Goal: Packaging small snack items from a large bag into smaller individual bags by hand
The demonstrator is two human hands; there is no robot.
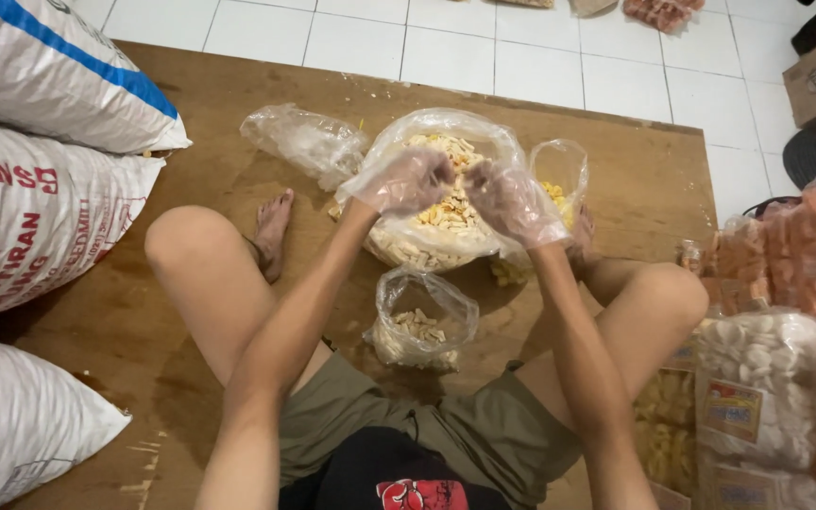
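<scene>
Head view, looking down: person sits cross-legged on a brown wooden board (191,142), both hands in thin clear plastic gloves. Landmark = the big clear bag of pale stick-shaped snacks (441,222), open at the top, standing on the board just past the knees.

Left hand (406,181) is over the bag's mouth, left part; fingers curled in and bunched tog., tips at the snack pile. Can't tell if it actually pinches any pieces, glove film blurs it. Right hand (512,200) is over the bag's mouth, right part; fingers also curled and close tog., tips meeting the left hand's near the middle of the opening. Whether it grips snacks or bag rim: can't tell.

Small clear bag (422,321), part-filled w/ same snacks, stands open just nearer the person than the big bag, betw. the legs. Another small bag (559,175) w/ yellow pieces touches the big bag's right side. Crumpled empty-looking plastic bag (306,142) lies just left of the big bag, further from the person. White woven sacks (40,189) are stacked well left of it. Packed snack bags (767,359), orange and white, sit well right of it, by the right knee. White tiled floor (540,57) beyond it.
</scene>
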